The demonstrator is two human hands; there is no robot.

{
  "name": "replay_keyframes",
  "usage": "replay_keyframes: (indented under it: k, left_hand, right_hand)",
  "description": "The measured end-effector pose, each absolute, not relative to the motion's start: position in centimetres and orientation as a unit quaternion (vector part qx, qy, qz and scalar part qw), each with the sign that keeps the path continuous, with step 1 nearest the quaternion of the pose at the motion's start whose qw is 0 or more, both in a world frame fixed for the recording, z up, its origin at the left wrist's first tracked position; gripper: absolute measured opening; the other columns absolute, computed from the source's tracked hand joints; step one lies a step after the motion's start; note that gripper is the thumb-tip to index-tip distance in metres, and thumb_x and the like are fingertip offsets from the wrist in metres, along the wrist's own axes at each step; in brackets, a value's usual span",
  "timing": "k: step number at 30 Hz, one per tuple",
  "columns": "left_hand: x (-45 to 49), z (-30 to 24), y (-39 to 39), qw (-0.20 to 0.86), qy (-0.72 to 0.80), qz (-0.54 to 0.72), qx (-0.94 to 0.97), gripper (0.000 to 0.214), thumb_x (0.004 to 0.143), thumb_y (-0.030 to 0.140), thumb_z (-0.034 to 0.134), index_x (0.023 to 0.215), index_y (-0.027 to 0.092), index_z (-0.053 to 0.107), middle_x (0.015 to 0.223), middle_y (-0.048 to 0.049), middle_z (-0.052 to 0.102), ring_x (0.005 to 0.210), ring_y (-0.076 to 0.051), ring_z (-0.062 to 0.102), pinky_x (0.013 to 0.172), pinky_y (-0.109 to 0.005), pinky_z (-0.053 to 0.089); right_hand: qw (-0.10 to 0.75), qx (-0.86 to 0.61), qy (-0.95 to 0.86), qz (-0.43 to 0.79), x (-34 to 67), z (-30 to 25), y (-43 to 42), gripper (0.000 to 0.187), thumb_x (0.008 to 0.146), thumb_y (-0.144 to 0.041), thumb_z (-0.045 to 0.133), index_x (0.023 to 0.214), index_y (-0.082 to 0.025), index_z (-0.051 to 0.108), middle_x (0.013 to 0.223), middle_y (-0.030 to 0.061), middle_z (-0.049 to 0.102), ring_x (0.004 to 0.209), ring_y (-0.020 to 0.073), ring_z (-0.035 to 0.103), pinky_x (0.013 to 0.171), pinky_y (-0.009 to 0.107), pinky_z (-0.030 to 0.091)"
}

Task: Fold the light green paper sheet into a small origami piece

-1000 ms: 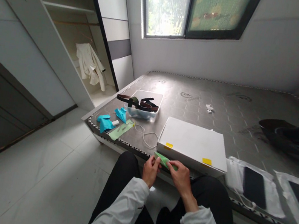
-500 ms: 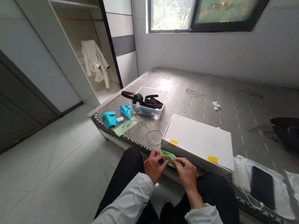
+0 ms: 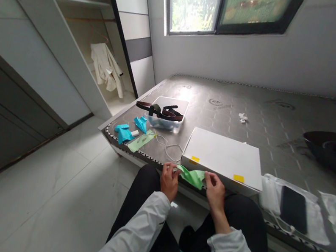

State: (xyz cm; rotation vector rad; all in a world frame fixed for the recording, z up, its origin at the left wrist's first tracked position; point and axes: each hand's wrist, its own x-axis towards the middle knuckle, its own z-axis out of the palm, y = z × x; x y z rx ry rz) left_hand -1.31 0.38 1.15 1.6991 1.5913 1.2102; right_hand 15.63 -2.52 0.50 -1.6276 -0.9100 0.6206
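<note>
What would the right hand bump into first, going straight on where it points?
Besides the thin, creased green sheet it pinches, the right hand would probably meet the flat white rectangular box; depth is unclear.

The place looks like a bedroom in a home, as shown by the broad, bare grey mattress (image 3: 221, 115) on a pale bed frame (image 3: 128, 157), the open wardrobe (image 3: 74, 33) with a cream garment (image 3: 105, 66) hanging inside, the window (image 3: 195, 3) and the tiled floor (image 3: 59, 176).
</note>
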Motion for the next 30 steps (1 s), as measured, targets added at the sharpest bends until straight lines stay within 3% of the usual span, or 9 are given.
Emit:
replay_keyframes:
  k: [3, 11, 13, 16, 19, 25, 30]
  left_hand:
    - [-1.5, 0.4, 0.9, 0.233, 0.554, 0.539, 0.589, 0.012, 0.093, 0.027, 0.050, 0.095, 0.019, 0.058, 0.105, -0.0107, 0.057, 0.098, -0.023, 0.059, 0.086, -0.034, 0.046]
    - [-2.0, 0.4, 1.2, 0.320, 0.561, 0.621, 0.443, 0.026, 0.096, 0.044, 0.042, 0.103, 0.020, 0.050, 0.097, -0.0105, 0.062, 0.088, -0.022, 0.062, 0.081, -0.032, 0.046]
    - [-2.1, 0.7, 1.0, 0.315, 0.562, 0.625, 0.441, 0.027, 0.095, 0.046, 0.043, 0.100, 0.021, 0.048, 0.091, -0.0090, 0.062, 0.084, -0.022, 0.062, 0.078, -0.031, 0.046]
    - [-2.1, 1.0, 0.5, 0.315, 0.561, 0.609, 0.463, 0.025, 0.095, 0.045, 0.043, 0.099, 0.021, 0.048, 0.085, -0.0073, 0.064, 0.079, -0.022, 0.063, 0.075, -0.031, 0.045]
    - [-1.9, 1.3, 0.1, 0.314, 0.554, 0.596, 0.489, 0.022, 0.096, 0.041, 0.043, 0.098, 0.020, 0.049, 0.086, -0.0079, 0.066, 0.080, -0.022, 0.064, 0.074, -0.030, 0.045]
    - [-1.5, 1.7, -0.2, 0.311, 0.556, 0.578, 0.510, 0.019, 0.096, 0.038, 0.043, 0.096, 0.020, 0.051, 0.081, -0.0064, 0.065, 0.073, -0.021, 0.063, 0.069, -0.029, 0.044]
    - [-1.6, 1.4, 0.0, 0.300, 0.561, 0.593, 0.493, 0.023, 0.096, 0.043, 0.042, 0.095, 0.021, 0.050, 0.078, -0.0042, 0.063, 0.071, -0.019, 0.062, 0.068, -0.028, 0.044]
  right_hand:
    - [0.586, -0.689, -0.338, 0.261, 16.2, -0.1, -2.2, 0.057, 0.077, -0.074, 0.048, 0.081, -0.019, 0.061, 0.071, 0.0056, 0.068, 0.066, 0.0221, 0.063, 0.063, 0.032, 0.049]
    - [0.580, -0.714, -0.307, 0.243, 16.2, -0.2, -2.5, 0.051, 0.080, -0.071, 0.044, 0.080, -0.021, 0.056, 0.067, 0.0048, 0.064, 0.064, 0.0228, 0.060, 0.062, 0.034, 0.046]
    - [0.576, -0.707, -0.329, 0.247, 15.7, 0.3, -2.6, 0.046, 0.077, -0.066, 0.054, 0.086, -0.021, 0.056, 0.075, 0.0069, 0.068, 0.071, 0.0245, 0.063, 0.067, 0.035, 0.048]
    - [0.581, -0.682, -0.378, 0.232, 15.0, 1.4, -3.0, 0.044, 0.074, -0.058, 0.064, 0.099, -0.022, 0.056, 0.103, 0.0101, 0.068, 0.093, 0.0257, 0.063, 0.081, 0.038, 0.049]
    - [0.551, -0.637, -0.498, 0.208, 14.5, 2.4, -3.4, 0.030, 0.084, -0.052, 0.059, 0.091, -0.023, 0.065, 0.112, 0.0096, 0.064, 0.108, 0.0263, 0.058, 0.096, 0.042, 0.042]
    - [0.431, -0.542, -0.627, 0.358, 13.7, 2.6, -3.7, 0.022, 0.082, -0.046, 0.067, 0.080, -0.024, 0.072, 0.107, 0.0071, 0.067, 0.101, 0.0247, 0.062, 0.094, 0.038, 0.043]
    - [0.455, -0.538, -0.545, 0.454, 13.7, 2.3, -3.4, 0.026, 0.080, -0.047, 0.067, 0.080, -0.022, 0.073, 0.098, 0.0066, 0.071, 0.095, 0.0243, 0.062, 0.091, 0.036, 0.044]
